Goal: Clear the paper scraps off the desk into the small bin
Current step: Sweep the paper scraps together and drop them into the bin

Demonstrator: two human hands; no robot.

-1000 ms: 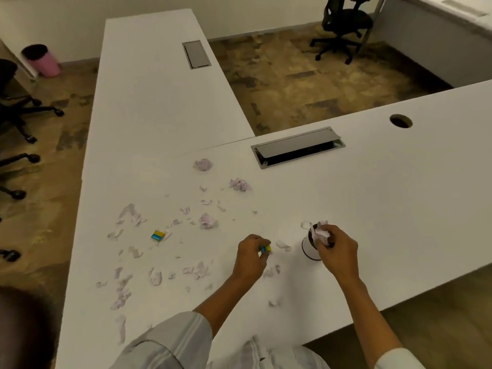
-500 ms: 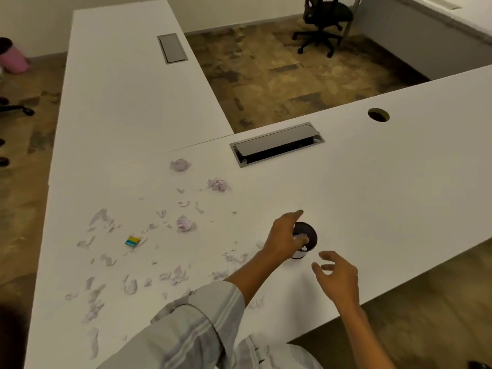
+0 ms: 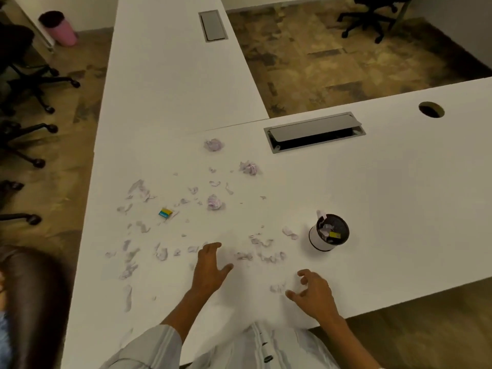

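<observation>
The small white bin (image 3: 319, 239) with a dark rim stands on the white desk (image 3: 372, 198), holding paper and a yellow piece. Several pale purple paper scraps (image 3: 243, 255) lie scattered left of it, with three crumpled balls (image 3: 214, 202) farther back and a blue-yellow wrapper (image 3: 165, 213) to the left. My left hand (image 3: 210, 267) hovers open over the desk among the near scraps, holding nothing. My right hand (image 3: 314, 295) is open near the front edge, fingers spread just right of a small scrap (image 3: 277, 288).
A grey cable tray (image 3: 314, 131) with its lid raised and a round cable hole (image 3: 431, 109) sit behind the bin. A second desk wing runs back on the left. Office chairs (image 3: 24, 83) and a pink floor bin (image 3: 60, 29) stand at the left.
My left hand has left the bin and come back left over the scraps, empty. The yellow piece now lies in the bin. My right hand has dropped toward the front edge.
</observation>
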